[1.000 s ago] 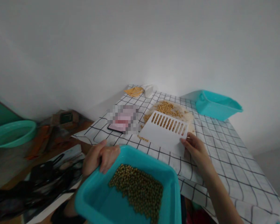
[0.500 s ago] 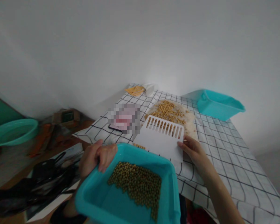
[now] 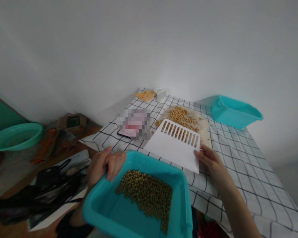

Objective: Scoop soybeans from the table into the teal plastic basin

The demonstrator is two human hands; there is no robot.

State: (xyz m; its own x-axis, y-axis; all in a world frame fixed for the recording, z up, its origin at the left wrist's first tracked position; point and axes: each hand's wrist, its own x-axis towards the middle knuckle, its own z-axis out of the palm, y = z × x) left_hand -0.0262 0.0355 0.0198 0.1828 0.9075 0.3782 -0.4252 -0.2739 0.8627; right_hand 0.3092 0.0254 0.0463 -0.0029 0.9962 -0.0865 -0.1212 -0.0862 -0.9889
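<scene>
My left hand is closed over the left rim of a teal plastic basin, tilted toward me below the table edge. Round yellowish beans, apparently soybeans, lie inside it in a layer along the far side. My right hand pinches the right edge of a flat white slotted scraper, held tilted above the tablecloth just beyond the basin. Behind the scraper, more soybeans are spread over a patch of pale grains, partly hidden by the scraper and visible through its slots.
A second teal basin stands at the table's back right. On the checked tablecloth lie a blurred phone, a yellow cloth and a white crumpled item. A green tub and dark clutter are on the left.
The scraper in my right hand has turned slightly, its right side swinging lower toward me. The few beans seen at its left front edge no longer show. My left hand keeps hold of the basin.
</scene>
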